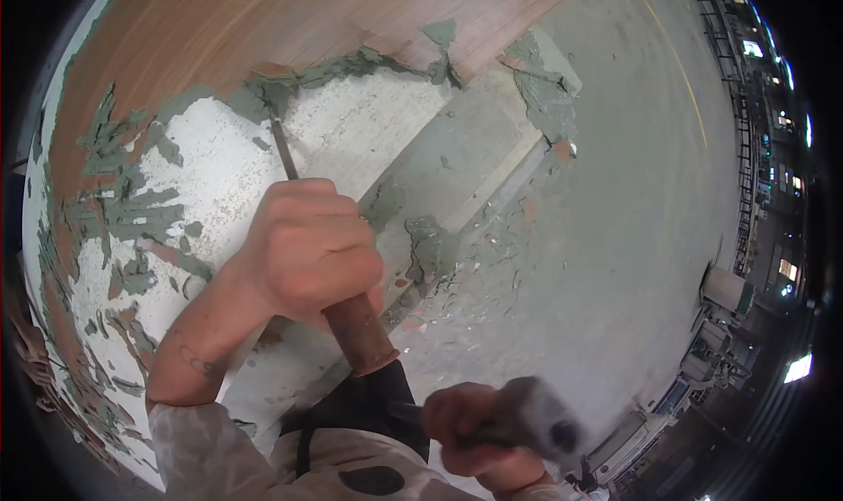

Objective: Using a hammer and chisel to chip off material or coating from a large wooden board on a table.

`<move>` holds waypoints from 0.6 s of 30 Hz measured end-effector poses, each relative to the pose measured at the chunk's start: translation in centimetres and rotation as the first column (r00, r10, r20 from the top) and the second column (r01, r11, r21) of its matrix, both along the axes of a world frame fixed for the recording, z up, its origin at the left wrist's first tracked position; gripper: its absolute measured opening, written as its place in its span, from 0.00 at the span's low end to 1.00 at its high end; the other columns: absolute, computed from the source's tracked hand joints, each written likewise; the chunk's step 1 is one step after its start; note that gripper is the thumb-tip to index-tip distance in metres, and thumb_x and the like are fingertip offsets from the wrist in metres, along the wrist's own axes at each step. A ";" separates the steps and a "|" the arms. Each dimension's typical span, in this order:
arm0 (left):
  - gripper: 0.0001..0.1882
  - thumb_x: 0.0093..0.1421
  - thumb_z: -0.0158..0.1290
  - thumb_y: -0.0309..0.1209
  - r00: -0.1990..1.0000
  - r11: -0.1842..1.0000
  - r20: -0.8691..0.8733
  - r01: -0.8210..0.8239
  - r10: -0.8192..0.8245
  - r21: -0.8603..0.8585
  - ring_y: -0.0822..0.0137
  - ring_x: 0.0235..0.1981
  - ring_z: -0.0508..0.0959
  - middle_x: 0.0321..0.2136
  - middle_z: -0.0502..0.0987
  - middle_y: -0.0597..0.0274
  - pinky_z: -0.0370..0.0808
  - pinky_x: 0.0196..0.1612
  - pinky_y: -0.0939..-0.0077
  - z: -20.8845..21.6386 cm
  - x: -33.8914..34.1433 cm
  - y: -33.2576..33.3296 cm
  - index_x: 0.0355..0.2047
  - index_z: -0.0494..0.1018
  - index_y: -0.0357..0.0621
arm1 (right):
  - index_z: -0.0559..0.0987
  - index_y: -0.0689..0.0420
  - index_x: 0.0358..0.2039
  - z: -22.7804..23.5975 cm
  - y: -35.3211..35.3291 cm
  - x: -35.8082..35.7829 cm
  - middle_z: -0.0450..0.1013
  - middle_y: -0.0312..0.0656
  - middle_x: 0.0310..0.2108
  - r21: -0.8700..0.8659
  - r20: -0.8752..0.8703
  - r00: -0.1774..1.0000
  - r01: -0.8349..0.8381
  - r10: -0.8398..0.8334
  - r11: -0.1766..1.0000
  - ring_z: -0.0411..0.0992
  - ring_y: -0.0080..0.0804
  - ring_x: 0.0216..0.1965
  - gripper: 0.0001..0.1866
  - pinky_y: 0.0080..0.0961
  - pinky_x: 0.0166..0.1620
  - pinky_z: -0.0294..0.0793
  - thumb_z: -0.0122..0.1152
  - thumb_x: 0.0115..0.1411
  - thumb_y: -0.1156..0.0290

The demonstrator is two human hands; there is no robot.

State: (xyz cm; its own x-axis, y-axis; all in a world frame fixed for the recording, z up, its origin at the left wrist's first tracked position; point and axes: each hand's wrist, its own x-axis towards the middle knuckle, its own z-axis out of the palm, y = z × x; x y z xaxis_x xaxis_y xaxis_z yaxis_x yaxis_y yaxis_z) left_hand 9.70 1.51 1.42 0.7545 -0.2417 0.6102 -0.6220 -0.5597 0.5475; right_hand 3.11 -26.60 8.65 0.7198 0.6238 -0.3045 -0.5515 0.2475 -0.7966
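Holding brown chisel (358,332) in my left hand (314,246), wrapped tight. My right hand (461,418) closed on blurry hammer (543,418), apart from chisel. Chisel tip at torn green layer (253,100), by white patch (356,115). Brown wood-look sheet (263,18) beyond.

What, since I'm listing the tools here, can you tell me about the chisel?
The chisel has a thin, dark, metal-looking shaft and a thick, worn brown handle, its material unclear. The left hand grips its middle, hiding part. It slants, tip forward, at the torn green layer edging a white patch.
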 end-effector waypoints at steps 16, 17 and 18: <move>0.17 0.33 0.63 0.36 0.994 0.992 0.085 -0.073 0.064 0.101 0.65 0.14 0.65 0.14 0.60 0.69 0.56 0.20 0.69 -1.8 1.0 -1.3 0.14 0.62 0.51 | 0.79 0.54 0.29 -3.7 -0.3 -0.3 0.74 0.43 0.26 -0.743 0.243 0.900 -0.068 0.363 0.666 0.77 0.45 0.26 0.12 0.37 0.29 0.73 0.71 0.49 0.62; 0.17 0.33 0.63 0.36 0.995 0.992 0.084 -0.064 0.055 0.106 0.65 0.14 0.65 0.14 0.60 0.69 0.56 0.20 0.69 -2.0 1.0 -1.5 0.14 0.62 0.51 | 0.79 0.54 0.30 -4.1 0.3 -0.1 0.73 0.42 0.24 -0.801 0.269 0.884 -0.016 0.382 0.599 0.75 0.43 0.25 0.10 0.36 0.28 0.72 0.68 0.53 0.62; 0.18 0.34 0.64 0.34 0.995 0.991 0.074 -0.074 0.066 0.113 0.64 0.14 0.65 0.14 0.60 0.68 0.56 0.20 0.69 -2.0 0.9 -1.1 0.14 0.62 0.50 | 0.78 0.53 0.30 -4.4 0.9 -0.1 0.72 0.42 0.23 -0.671 0.452 0.857 0.145 0.246 0.727 0.75 0.43 0.24 0.08 0.35 0.28 0.71 0.63 0.59 0.63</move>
State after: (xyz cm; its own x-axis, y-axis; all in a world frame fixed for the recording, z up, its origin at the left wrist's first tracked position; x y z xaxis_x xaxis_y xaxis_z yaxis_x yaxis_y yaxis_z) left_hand 10.58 0.36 -0.56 0.7281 -0.2616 0.6335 -0.6140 -0.6598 0.4332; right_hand 3.05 -25.69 4.28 0.8580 0.4359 -0.2717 -0.0432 -0.4659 -0.8838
